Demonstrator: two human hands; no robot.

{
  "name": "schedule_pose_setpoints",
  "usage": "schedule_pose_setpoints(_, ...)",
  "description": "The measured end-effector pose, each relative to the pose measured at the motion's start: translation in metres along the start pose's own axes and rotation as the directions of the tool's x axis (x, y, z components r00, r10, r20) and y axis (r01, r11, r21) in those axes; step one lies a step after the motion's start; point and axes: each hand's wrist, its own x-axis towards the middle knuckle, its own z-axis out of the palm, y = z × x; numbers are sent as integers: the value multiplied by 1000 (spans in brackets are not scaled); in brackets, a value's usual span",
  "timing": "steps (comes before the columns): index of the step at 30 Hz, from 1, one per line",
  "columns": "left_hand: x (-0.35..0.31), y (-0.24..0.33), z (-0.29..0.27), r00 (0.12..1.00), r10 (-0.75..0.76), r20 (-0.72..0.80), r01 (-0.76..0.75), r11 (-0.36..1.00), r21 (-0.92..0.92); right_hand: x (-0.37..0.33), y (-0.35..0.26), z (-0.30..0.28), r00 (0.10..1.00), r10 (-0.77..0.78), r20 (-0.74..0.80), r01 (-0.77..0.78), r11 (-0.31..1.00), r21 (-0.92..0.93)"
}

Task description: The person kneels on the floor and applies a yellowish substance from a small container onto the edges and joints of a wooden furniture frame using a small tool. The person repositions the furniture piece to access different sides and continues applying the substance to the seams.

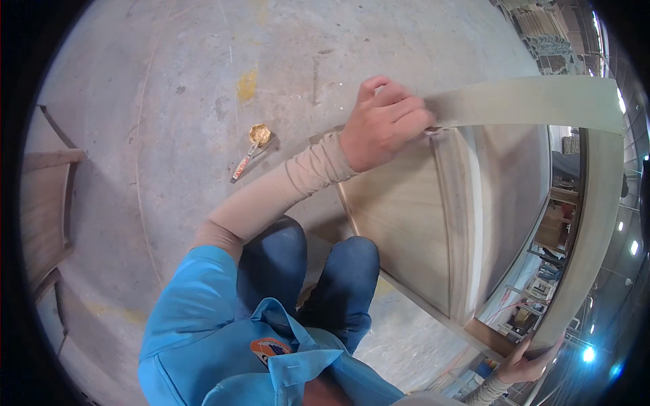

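My left hand [386, 125] is at the left end of a pale wooden top rail [528, 101], with its fingers curled in. Whatever it may hold is hidden, and the area by its fingertips is slightly blurred. My right hand [525, 365], low on the right, grips the near end of a wooden side rail [596, 203]. Both rails belong to a large wooden furniture piece with plain panels [399, 210] and an upright strip between them. It stands in front of my bent knees, to the right.
On the concrete floor [196, 81], left of the furniture piece, a small tub [259, 134] of tan paste holds a tool with a printed handle [240, 168]. Another wooden piece [47, 189] stands at the far left. Stacked material [545, 44] lies at the far right.
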Motion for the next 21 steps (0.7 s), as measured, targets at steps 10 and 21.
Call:
schedule_pose_setpoints(10,-34,-15,5,992,22,125,-32,996,85,1,-1,-1,1000,-2,-1,2,1000,19)
schedule_pose_setpoints(21,11,8,1,999,8,-37,-7,1000,19,3,-6,1,1000,-14,-15,14,1000,18)
